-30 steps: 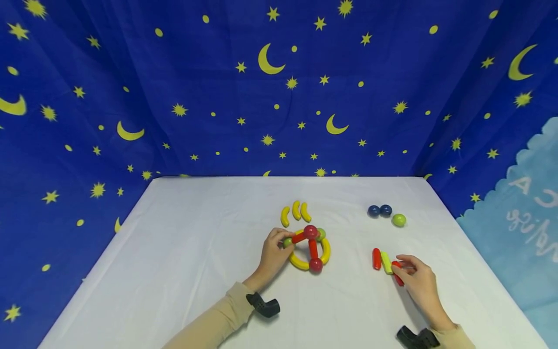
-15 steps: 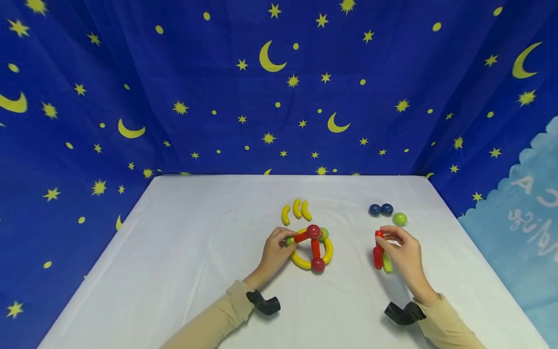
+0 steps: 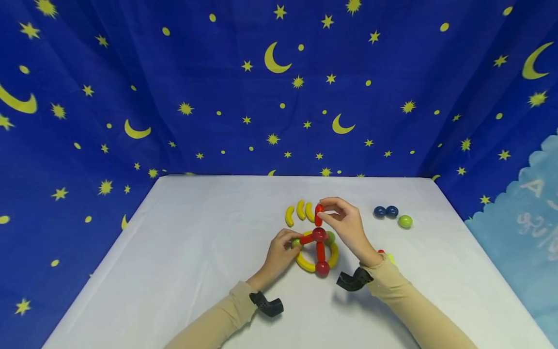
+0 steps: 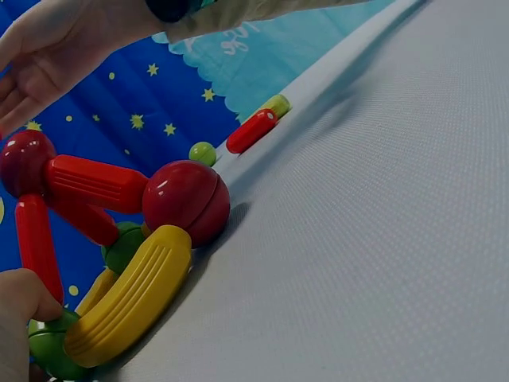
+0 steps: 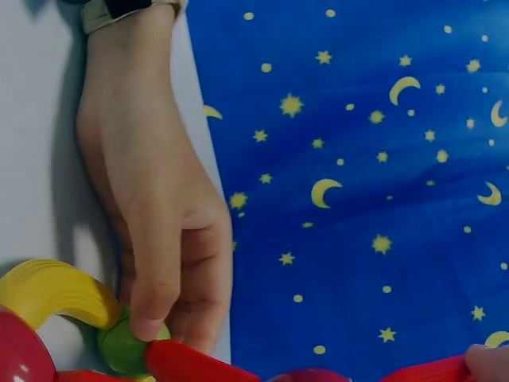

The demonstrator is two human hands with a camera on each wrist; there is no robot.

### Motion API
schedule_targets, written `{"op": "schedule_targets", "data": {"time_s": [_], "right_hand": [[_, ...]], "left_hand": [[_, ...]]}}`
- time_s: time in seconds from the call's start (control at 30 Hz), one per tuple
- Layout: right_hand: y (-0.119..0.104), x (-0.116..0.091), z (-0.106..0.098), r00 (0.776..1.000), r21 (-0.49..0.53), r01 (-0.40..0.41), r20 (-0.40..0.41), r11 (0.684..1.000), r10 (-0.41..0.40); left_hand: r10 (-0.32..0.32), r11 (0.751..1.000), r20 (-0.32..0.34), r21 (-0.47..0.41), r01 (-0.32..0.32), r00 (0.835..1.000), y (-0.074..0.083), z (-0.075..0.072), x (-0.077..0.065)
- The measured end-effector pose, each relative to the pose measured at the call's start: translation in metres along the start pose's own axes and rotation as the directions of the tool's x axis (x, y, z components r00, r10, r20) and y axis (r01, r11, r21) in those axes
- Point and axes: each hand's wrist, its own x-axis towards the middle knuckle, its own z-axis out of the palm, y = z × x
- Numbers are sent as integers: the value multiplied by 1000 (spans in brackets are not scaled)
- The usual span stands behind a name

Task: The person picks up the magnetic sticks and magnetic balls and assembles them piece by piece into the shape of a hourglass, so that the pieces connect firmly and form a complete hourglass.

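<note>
White-covered table (image 3: 196, 232), starry blue cloth (image 3: 226, 87) behind, left hand (image 3: 279, 249) pinching green ball (image 3: 296, 243), right hand (image 3: 347, 224) pinching red rod (image 3: 318, 217) above red ball (image 3: 319, 235)

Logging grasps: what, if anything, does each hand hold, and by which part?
Right hand: a red rod, pinched near its upper end. Left hand: a green ball, gripped with thumb on its upper side.

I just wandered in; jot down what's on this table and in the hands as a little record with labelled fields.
Left hand: pinches a green ball on the build
Right hand: holds a red stick over the top red ball
Build: yellow curved pieces, red sticks, red and green balls
Loose near build: three other yellow pieces
Loose at right: two blue balls, one lime ball
Also loose: another red stick, a lime stick
</note>
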Motion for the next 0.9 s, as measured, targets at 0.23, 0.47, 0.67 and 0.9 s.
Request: {"op": "schedule_targets", "data": {"time_s": [0.23, 0.47, 0.67, 0.9], "right_hand": [[3, 0, 5, 998, -41, -18, 67, 999, 21], [4, -1, 5, 997, -59, 6, 82, 998, -2], [10, -12, -11, 1000, -82, 25, 19, 996, -23], [32, -43, -44, 990, -216, -13, -142, 976, -18]], "left_hand": [[8, 1000, -17, 25, -7, 1000, 3, 5, -1], [22, 1000, -9, 15, -22, 1000, 31, -4, -5], [24, 1000, -4, 3, -24, 1000, 36, -5, -6], [-5, 1000, -13, 26, 5, 1000, 5, 4, -1]]}}
